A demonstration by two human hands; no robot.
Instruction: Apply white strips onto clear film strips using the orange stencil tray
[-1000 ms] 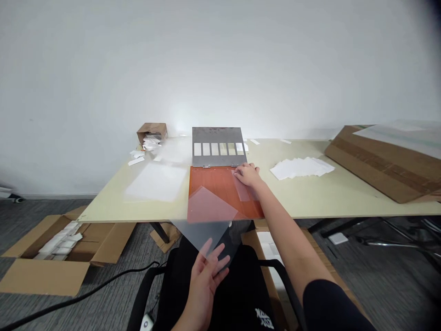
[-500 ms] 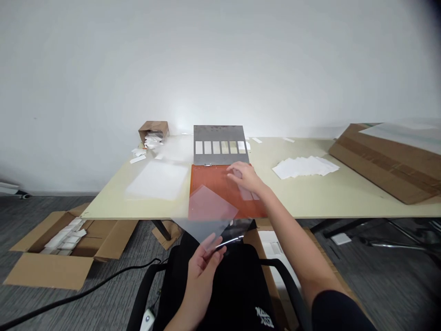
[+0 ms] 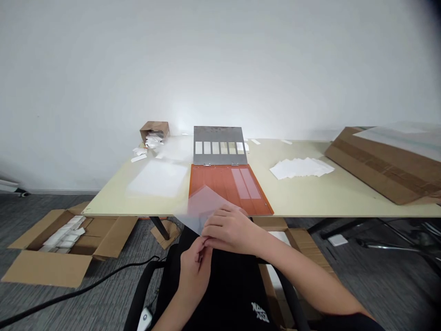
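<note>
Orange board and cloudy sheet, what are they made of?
The sheet looks like thin frosted plastic, since light comes through it cloudily. The orange board seems glossy plastic or painted metal: its top shines, but the look can't settle which.

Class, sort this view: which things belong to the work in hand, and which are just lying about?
Part of the work: left hand, right hand, translucent sheet, orange hinged board, slotted metal plate.
Lying about: white paper stack, floor carton of white packets.

White lettering [image 3: 260, 312] on black fabric [image 3: 220, 285], illegible
</note>
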